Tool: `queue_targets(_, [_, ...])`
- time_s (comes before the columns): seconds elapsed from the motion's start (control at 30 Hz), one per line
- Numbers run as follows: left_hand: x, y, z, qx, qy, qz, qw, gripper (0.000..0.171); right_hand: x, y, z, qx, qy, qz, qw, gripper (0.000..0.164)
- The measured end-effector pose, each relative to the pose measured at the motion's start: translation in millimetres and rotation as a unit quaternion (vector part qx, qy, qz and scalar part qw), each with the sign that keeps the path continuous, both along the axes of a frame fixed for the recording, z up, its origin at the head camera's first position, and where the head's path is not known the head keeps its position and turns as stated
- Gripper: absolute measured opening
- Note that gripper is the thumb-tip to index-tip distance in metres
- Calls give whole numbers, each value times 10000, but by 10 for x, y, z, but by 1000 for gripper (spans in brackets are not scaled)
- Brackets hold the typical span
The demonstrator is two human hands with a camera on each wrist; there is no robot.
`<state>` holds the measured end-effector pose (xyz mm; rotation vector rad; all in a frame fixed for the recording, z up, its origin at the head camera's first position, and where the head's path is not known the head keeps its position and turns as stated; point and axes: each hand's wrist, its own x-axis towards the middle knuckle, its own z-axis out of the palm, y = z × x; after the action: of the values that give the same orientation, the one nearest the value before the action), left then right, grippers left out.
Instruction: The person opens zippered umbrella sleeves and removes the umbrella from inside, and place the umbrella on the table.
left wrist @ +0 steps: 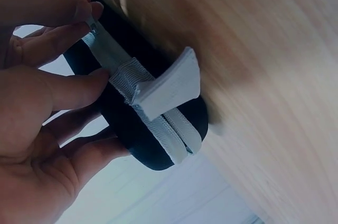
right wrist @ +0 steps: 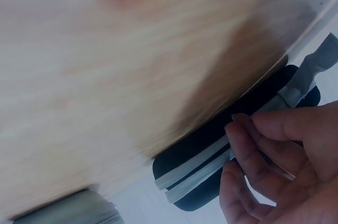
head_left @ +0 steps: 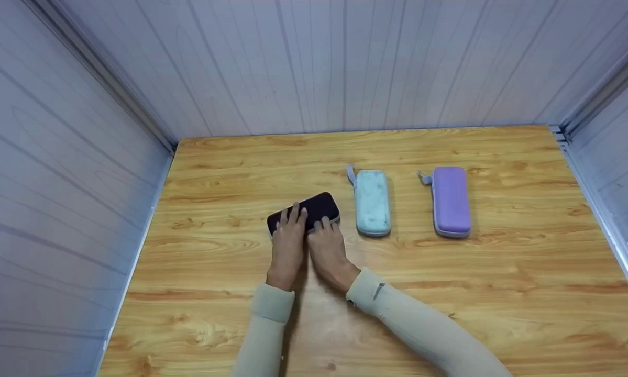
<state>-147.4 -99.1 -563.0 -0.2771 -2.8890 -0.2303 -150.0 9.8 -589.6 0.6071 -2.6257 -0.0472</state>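
Note:
A black zip case (head_left: 319, 206) with grey zipper tape lies slanted on the table. My left hand (head_left: 288, 240) grips it at its left part, fingers over the top and thumb at the zip side in the left wrist view. With thumb and fingertips my right hand (right wrist: 285, 155) pinches at the zip on the near side, where a small zipper pull (left wrist: 93, 27) shows in the left wrist view. A pale fabric loop (left wrist: 171, 84) sticks out from the case beside my left thumb. Along part of the zip (right wrist: 193, 166), two grey tapes run with a dark line between them.
Right of the black case lies a mint green case (head_left: 374, 204) with a strap. Farther right is a purple case (head_left: 451, 201), also strapped. Pale panel walls (head_left: 319, 63) enclose the wood-grain table (head_left: 230, 293) at the back and both sides.

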Motion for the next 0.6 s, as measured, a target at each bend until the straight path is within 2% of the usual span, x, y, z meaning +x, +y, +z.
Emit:
queue_targets(0.17, [-5,9,2,-42,84,-6,10000,47,16,-27,-4,18,-110,57,9999,16])
queue_targets(0.4, [12,23,14,-143,-20,52,9999,49,46,-73,10,86,-324,47,9994,18])
queue_targets(0.6, [24,6,10,125,-136,52,9998,48,61,-103,-2,76,-98,52,9999,16])
